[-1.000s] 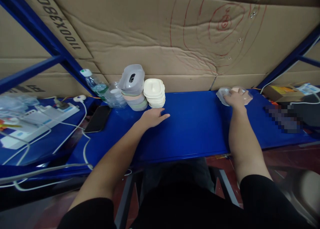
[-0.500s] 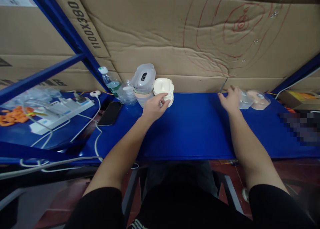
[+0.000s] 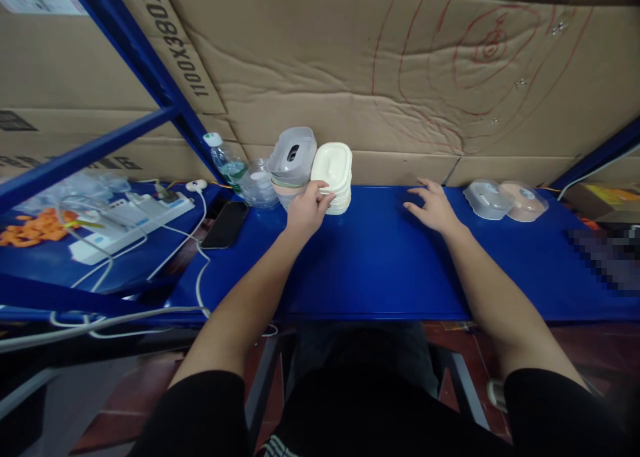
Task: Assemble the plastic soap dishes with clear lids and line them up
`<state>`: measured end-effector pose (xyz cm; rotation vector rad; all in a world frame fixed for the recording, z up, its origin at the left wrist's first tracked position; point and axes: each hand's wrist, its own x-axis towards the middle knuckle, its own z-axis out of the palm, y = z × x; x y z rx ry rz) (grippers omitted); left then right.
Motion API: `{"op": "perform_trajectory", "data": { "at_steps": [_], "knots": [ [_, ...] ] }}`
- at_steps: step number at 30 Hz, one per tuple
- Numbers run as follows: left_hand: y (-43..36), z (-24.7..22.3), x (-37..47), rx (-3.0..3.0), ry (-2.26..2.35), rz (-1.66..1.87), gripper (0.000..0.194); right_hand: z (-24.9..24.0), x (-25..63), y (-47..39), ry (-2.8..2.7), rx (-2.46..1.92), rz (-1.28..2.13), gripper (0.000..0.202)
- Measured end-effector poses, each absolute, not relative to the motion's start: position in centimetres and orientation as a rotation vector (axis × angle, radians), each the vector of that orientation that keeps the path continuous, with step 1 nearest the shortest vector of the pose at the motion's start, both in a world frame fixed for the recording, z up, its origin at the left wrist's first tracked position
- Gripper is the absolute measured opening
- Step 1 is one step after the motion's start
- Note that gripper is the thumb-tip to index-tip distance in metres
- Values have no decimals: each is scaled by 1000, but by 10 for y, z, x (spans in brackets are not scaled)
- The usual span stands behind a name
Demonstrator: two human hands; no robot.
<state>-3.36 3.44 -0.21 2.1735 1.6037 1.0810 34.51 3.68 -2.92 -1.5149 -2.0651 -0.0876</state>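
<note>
A stack of cream plastic pieces that look like lids (image 3: 340, 202) stands near the back of the blue table. My left hand (image 3: 307, 207) pinches the near edge of the top cream lid (image 3: 333, 162), which tilts up at its far side. Just left of it is a stack of coloured containers (image 3: 287, 192) with a grey translucent container (image 3: 295, 157) on top. My right hand (image 3: 433, 205) is open, fingers spread, over the table and holding nothing. To its right sit a clear lidded box (image 3: 484, 200) and a peach lidded box (image 3: 525, 200), side by side.
Clear plastic cups (image 3: 259, 187), a water bottle (image 3: 230, 167) and a black phone (image 3: 225, 225) are at the left. Further left lie a white power strip (image 3: 133, 227), cables and orange pieces (image 3: 37, 229). A cardboard wall (image 3: 300, 64) rises behind the blue table (image 3: 385, 270).
My right hand has moved left, away from the two lidded boxes. The top cream lid has tilted up under my left hand. The view has shifted slightly.
</note>
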Motion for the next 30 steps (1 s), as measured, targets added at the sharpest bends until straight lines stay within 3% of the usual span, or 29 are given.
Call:
{"op": "perform_trajectory", "data": {
  "at_steps": [4, 9, 14, 18, 21, 26, 30],
  "knots": [
    [28, -1, -30, 2253, 1465, 1049, 31, -15, 333, 29, -1935, -1451, 52, 65],
    [11, 0, -17, 2483, 1206, 681, 36, -2, 314, 19, -1749, -1434, 531, 74],
    [9, -9, -5, 2524, 1104, 235, 34, -6, 304, 15, -2133, -1550, 680, 60],
    [13, -11, -5, 2532, 1193, 221, 31, -12, 300, 18, -2346, -1614, 647, 57],
    [15, -2, -13, 2535, 1324, 523, 29, -12, 298, 18, -2369, -1631, 606, 53],
    [25, 15, -41, 2323, 1640, 1560, 25, -10, 297, 16, -2379, -1644, 593, 53],
    [40, 21, -69, 2097, 1761, 1905, 35, -11, 297, 16, -2401, -1636, 560, 55]
  ]
}}
